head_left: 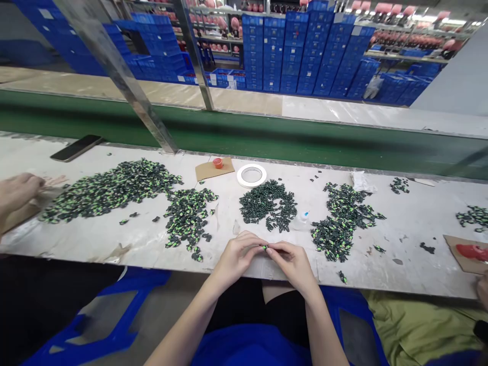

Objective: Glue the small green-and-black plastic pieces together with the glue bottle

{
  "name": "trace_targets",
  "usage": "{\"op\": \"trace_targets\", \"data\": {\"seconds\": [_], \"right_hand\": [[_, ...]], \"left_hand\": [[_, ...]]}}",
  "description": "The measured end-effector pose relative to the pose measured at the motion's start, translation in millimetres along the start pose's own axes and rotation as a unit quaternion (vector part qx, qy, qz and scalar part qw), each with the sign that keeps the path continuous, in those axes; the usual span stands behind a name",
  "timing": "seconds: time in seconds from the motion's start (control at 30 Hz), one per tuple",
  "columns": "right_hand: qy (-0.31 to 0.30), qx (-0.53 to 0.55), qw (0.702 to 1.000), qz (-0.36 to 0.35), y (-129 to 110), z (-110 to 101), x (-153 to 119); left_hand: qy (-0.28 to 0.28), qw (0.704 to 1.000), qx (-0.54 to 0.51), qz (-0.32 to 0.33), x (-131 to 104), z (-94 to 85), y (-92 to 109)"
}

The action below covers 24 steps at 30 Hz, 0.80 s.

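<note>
My left hand (241, 253) and my right hand (292, 263) meet over the front edge of the white worktable. Between their fingertips they pinch one small black and green part (264, 247); its exact kind is too small to make out. Just beyond the hands lies a pile of dark green-black small parts (267, 203). A clear small bag or bottle with a blue tip (304, 218) lies to the right of that pile. Piles of black parts with bright green spots spread on both sides, one left (188, 216) and one right (337, 231).
A white tape roll (251, 176) and cardboard (208, 170) with a red pot (217, 163) lie behind the piles. Further left are a larger pile (114, 188), a phone (77, 148) and another person's hand (19, 193). Cardboard with red paste (473, 252) sits right, near another person.
</note>
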State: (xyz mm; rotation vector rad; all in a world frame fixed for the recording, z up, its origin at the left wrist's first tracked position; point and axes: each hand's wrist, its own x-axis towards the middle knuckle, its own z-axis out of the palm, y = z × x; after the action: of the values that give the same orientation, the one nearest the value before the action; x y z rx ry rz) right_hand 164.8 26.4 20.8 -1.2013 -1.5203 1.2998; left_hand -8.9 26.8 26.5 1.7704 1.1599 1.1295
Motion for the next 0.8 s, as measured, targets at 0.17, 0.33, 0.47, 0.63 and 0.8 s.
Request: {"op": "trace_targets", "data": {"seconds": [0.17,0.33,0.47,0.63,0.8], "right_hand": [[-0.002,-0.049,0.998,-0.043,-3.7,-3.8,-3.4],[0.005,-0.062,0.996,-0.070,-2.4,-3.5,-2.1],[0.008,-0.088,0.992,-0.095,-3.9,-6.1,-0.5],[0.007,-0.102,0.989,-0.105,-5.6,-7.9,-1.8],[0.040,-0.074,0.993,-0.087,-0.7,-3.5,-3.5]], "left_hand": [[0.002,1.000,0.016,0.004,-0.4,6.9,-0.3],[0.002,1.000,0.019,-0.012,0.2,7.3,-0.7],[-0.012,0.999,0.009,-0.040,1.8,6.8,0.8],[-0.001,0.999,0.011,-0.049,3.4,8.5,3.8],[0.010,0.998,0.002,-0.060,3.6,11.0,6.3]]}}
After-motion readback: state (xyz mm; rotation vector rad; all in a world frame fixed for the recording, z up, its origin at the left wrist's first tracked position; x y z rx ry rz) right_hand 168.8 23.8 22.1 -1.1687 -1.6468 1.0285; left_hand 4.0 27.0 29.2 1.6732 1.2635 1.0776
